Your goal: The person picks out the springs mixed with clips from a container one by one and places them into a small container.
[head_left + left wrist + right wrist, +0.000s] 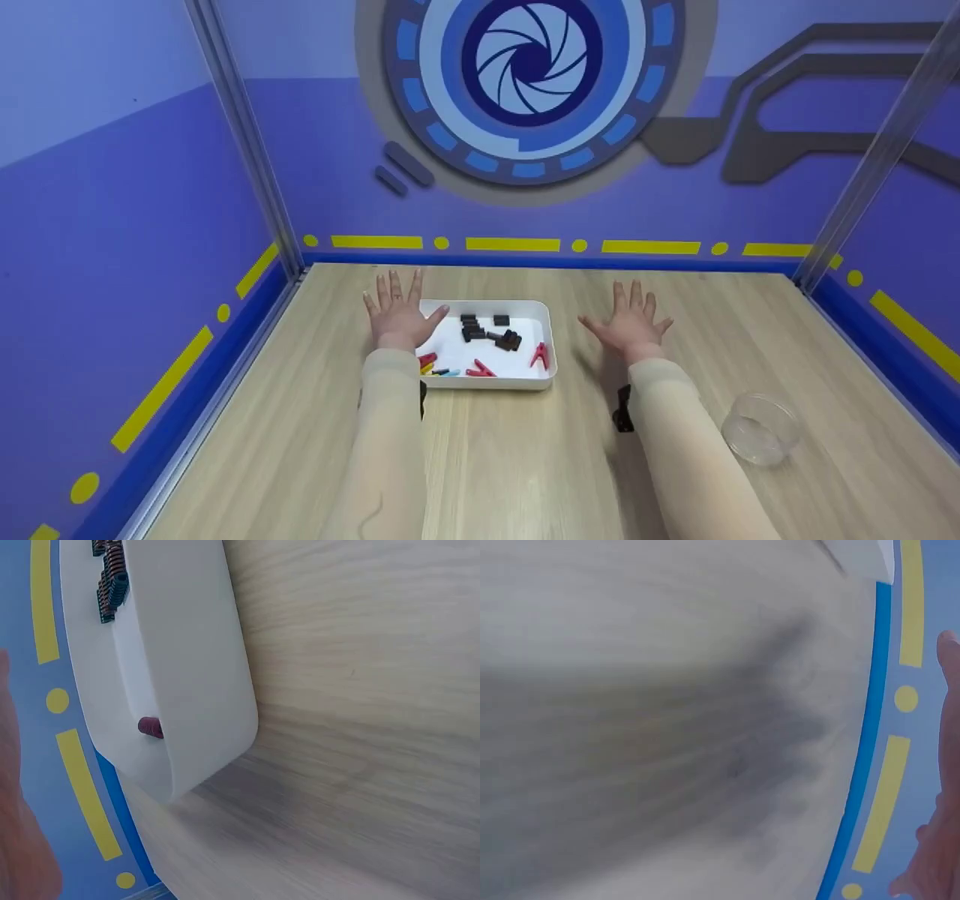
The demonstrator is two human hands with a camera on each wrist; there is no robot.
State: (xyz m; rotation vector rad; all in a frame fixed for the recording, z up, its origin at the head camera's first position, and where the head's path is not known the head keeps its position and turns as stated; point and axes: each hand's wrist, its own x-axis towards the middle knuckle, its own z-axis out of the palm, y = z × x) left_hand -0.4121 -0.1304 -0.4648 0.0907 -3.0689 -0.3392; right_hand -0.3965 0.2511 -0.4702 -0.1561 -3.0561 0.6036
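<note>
A white box-shaped tray with low sides point(486, 383) sits on the pale wooden table point(517, 465). Small black blocks point(508, 341) and red clips point(541, 350) lie in it. The left hand point(400, 324), fingers spread wide, hides the tray's left end. The right hand point(634, 327), fingers spread too, is right of the tray, holding nothing. A round, see-through bowl point(759, 451) stands near the right arm. Blue and purple walls point(322, 165) with yellow dashes and dots rise around the table. Silver metal posts point(244, 135) stand at the back corners.

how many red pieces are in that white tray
3 in the head view: a right-end piece, a front-middle piece and a leftmost piece beside the left sleeve, which may hide more.
</note>
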